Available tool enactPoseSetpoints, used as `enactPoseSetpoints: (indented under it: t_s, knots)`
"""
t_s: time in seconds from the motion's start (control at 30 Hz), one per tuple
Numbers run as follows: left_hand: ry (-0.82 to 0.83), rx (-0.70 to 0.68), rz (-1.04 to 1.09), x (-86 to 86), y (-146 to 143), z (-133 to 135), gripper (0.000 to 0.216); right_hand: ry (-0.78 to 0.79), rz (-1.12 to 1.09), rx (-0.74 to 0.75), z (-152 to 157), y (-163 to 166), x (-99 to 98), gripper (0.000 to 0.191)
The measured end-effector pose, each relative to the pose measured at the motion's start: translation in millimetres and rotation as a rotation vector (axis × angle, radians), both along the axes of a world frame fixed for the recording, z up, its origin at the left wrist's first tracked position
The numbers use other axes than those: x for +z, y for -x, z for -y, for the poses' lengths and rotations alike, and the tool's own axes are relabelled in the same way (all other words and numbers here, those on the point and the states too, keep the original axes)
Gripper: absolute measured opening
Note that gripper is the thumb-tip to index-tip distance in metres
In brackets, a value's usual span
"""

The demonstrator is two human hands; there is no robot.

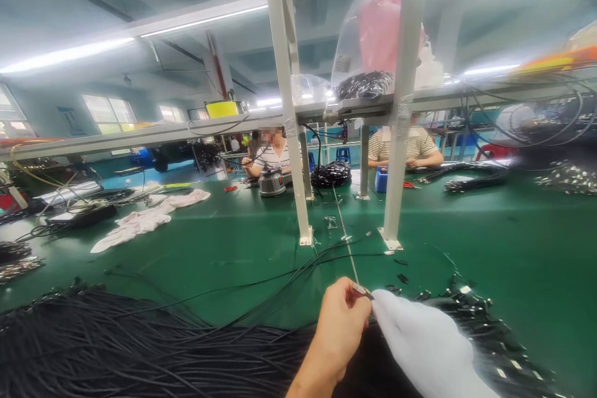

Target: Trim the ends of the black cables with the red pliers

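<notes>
My bare left hand (339,331) is low in the middle of the view, thumb and forefinger pinched on a small metal cable end (360,289). A thin pale wire (344,230) runs from that pinch away across the green table (224,249). My right hand (420,342) wears a white glove and comes in from the lower right. Its blurred tip meets the cable end right beside my left fingertips, and its separate fingers cannot be made out. Both hands hover over a large heap of black cables (116,348).
Plugged cable ends (476,317) lie to the right of my hands. Two white frame posts (303,224) (394,224) stand on the table just beyond. White cloths (149,217) lie to the left. Two people (273,152) (415,146) sit opposite, near a black cable coil (331,173).
</notes>
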State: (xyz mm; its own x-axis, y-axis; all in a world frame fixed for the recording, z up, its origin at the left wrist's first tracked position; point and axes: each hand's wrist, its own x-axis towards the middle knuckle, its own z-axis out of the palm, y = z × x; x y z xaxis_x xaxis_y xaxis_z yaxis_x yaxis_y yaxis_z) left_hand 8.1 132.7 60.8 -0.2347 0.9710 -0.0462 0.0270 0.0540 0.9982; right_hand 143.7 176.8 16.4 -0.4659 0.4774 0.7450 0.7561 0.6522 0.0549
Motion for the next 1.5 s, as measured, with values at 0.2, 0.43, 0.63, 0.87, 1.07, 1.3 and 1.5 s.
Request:
enactPoseSetpoints:
  t_s: [0.2, 0.43, 0.63, 0.87, 1.07, 1.3, 1.5]
  knots:
    - [-0.142, -0.022, -0.252, -7.6, 5.3, -2.1, 0.015, 0.822, -0.05, -0.05, 2.7, 1.2, 26.9, 0.032]
    - [-0.187, -0.037, -0.151, -8.9, 1.6, -3.3, 0.009, 1.412, -0.467, 0.21, 6.4, -0.4, 44.0, 0.036]
    - [-0.128, -0.031, -0.079, -6.8, 1.4, -4.7, 0.005, 1.6, -0.64, 0.385, 1.4, -2.6, 38.8, 0.033]
    - [-0.163, -0.134, 0.069, -5.2, 2.6, -2.2, 0.008, 1.717, -0.796, 0.622, 3.0, -15.7, 25.4, 0.037]
    - [-0.19, -0.112, 0.156, -2.2, 3.0, -2.7, 0.014, 1.843, -0.965, 0.737, 4.0, -12.2, 22.0, 0.034]
    - [-0.176, -0.05, 0.036, -3.0, 1.3, -3.4, 0.011, 1.873, -1.096, 0.728, 2.8, -15.3, 21.7, 0.034]
    - [-0.343, 0.215, -0.48, -10.4, 15.4, -5.8, 0.011, 1.956, -1.088, 0.551, 14.0, -17.3, 38.3, 0.029]
